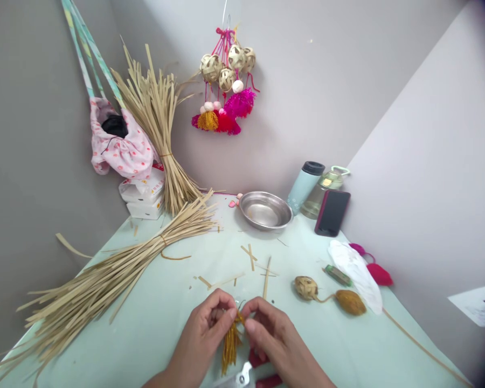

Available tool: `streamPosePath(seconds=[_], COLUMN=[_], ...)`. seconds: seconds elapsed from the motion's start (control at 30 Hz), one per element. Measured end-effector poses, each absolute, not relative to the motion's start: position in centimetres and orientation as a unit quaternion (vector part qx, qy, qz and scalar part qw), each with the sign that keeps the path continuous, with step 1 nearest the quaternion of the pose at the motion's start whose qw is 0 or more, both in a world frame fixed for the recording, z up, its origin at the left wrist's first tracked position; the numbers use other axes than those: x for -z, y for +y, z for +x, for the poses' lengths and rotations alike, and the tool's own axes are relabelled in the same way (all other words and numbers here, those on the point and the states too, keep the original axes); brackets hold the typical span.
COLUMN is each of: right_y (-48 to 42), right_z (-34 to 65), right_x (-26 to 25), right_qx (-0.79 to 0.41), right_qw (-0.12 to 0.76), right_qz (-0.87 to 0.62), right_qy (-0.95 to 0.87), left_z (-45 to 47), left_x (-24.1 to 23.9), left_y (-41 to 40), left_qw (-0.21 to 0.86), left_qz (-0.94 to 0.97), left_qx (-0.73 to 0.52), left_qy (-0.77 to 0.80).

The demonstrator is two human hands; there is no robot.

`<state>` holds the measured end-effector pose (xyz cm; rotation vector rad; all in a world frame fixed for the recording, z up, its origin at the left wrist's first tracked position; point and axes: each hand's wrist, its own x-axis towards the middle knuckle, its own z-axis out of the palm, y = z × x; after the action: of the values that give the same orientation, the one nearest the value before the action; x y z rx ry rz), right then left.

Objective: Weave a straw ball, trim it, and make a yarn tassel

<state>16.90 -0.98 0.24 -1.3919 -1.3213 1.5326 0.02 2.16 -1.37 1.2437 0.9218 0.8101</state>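
Note:
A golden-yellow yarn tassel (229, 349) hangs between my two hands near the table's front edge. My left hand (210, 323) pinches the top of the tassel from the left, thumb and forefinger together. From the right, my right hand (269, 328) pinches yarn at the same top end, its other fingers curled. A thin loose end rises between the fingertips. Under my right hand lies a pair of scissors (242, 375) with red handles, partly hidden. Right of my hands are a woven straw ball (306, 288) and a mustard yarn bundle (350, 302), joined by a strand.
Bundles of straw strips lie at left (117, 264) and stand behind (161, 118). A metal bowl (265, 211), tumbler (306, 186), glass bottle (321, 196) and phone (332, 213) stand at the back. Woven balls with tassels (226, 81) hang on the wall. Straw scraps litter the middle.

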Motion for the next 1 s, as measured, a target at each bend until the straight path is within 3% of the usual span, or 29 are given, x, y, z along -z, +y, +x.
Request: streamPosePath(seconds=[0.17, 0.63, 0.87, 1.0], right_y=[-0.7, -0.7, -0.6, -0.7], right_z=[16.6, 16.3, 16.7, 16.6], right_x=[-0.7, -0.5, -0.9, -0.9], right_qx=[-0.589, -0.579, -0.490, -0.537], right_qw=[0.323, 0.400, 0.424, 0.404], right_qz=[-0.567, -0.542, -0.564, -0.573], right_qy=[-0.477, -0.458, -0.512, -0.469], left_z=[0.1, 0.3, -0.1, 0.0], left_x=[1.9, 1.3, 1.0, 0.8], left_y=[1.8, 2.0, 2.4, 2.3], left_qw=[0.637, 0.609, 0.709, 0.725], left_qz=[0.574, 0.628, 0.526, 0.520], left_qx=[-0.331, -0.280, -0.323, -0.311], left_qy=[0.395, 0.395, 0.342, 0.329])
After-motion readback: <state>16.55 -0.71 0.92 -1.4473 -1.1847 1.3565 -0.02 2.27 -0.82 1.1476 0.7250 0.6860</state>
